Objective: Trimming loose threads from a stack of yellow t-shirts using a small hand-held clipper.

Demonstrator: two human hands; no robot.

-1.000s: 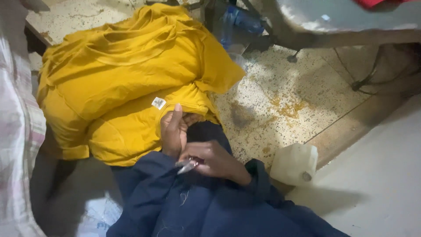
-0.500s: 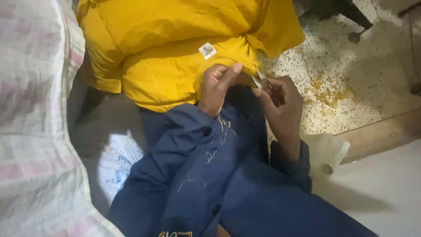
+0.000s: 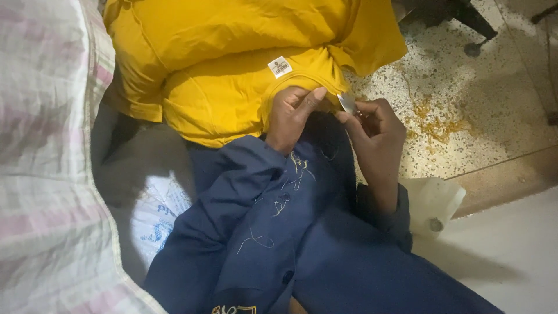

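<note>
We are trimming at the yellow shirt's collar on our lap: left hand is pinching the collar edge, right hand is gripping a small blade. Next calls for careful cutting of stray threads.

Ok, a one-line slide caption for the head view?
Left hand pinches yellow shirt collar; right hand holds small metal blade.

Speckled terrazzo floor is seen at upper right, marked by a yellowish stain. A pile of yellow shirts is laid directly on it. A white printed sack is spread on the floor at lower left. A pale plastic container is lying beside a raised light slab at lower right.
</note>
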